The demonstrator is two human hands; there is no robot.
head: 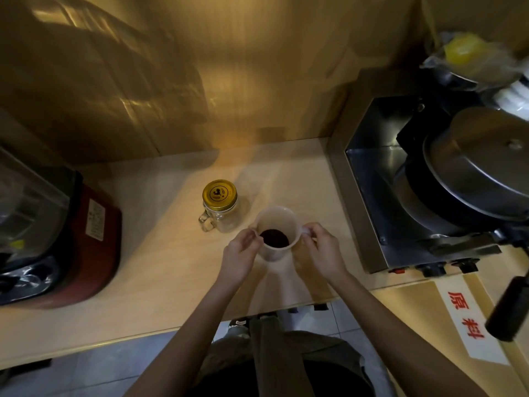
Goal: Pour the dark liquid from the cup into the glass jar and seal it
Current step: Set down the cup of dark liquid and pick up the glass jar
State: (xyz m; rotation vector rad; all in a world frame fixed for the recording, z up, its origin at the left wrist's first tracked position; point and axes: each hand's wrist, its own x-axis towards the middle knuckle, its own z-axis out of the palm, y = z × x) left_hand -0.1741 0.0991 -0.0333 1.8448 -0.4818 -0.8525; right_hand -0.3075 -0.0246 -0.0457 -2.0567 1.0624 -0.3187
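Head view: translucent plastic cup [276, 233] stands on the pale worktop [160, 270] at frame centre, dark liquid [274, 238] pooled low inside, well under half full. Left hand [240, 255] pinches the rim or spout side, right hand [322, 250] pinches the small handle side; both grips closed on the cup, fingertips only. Glass jar [221, 214] sits just beside it, up-left, with a side handle and gold lid [219, 194] still on, so no pouring yet.

Handling guess: the cup looks light, thin-walled and a bit flexible, so a hard squeeze could bow the wall; best taken by the handle with one hand. The jar looks rigid, heavier, breakable and smooth; steady it by the handle or body and twist the lid at its edge.

Red blender [74, 233] lower left, steel appliance [429, 179] right, both well apart.
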